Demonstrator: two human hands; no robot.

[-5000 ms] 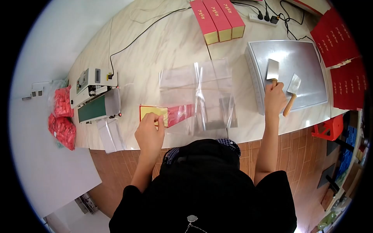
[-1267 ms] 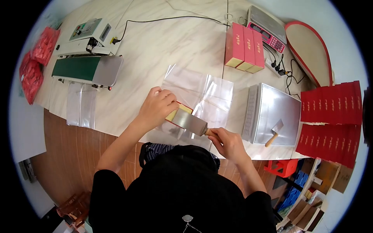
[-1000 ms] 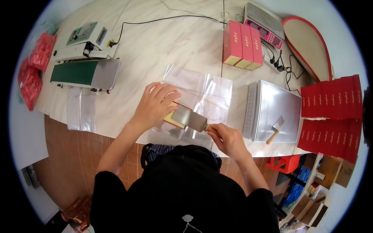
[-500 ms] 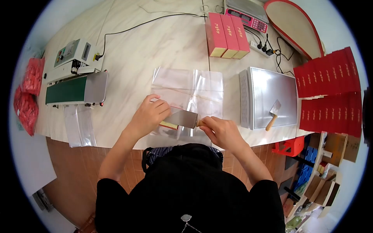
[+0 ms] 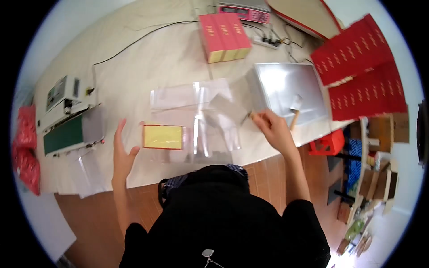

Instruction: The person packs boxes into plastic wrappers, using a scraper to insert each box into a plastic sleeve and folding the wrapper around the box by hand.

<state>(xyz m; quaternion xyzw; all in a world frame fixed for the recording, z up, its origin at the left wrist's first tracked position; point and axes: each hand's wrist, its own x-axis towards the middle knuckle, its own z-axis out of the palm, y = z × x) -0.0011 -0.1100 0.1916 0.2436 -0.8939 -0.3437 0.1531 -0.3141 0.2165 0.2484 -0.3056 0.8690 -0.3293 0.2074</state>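
Left hand (image 5: 123, 152), with fingers apart, is beside the red-edged rectangular box (image 5: 163, 136); right hand (image 5: 273, 128) clamps fingers on wood-handled metal scraper (image 5: 228, 109).

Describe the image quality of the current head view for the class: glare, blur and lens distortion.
In the head view, bright glare whitens part of the metal plate; white reflections streak the clear plastic sheeting; the scraper in the right hand is smeared, probably by motion; also in the head view, the wide lens bows the table and leaves black corners.
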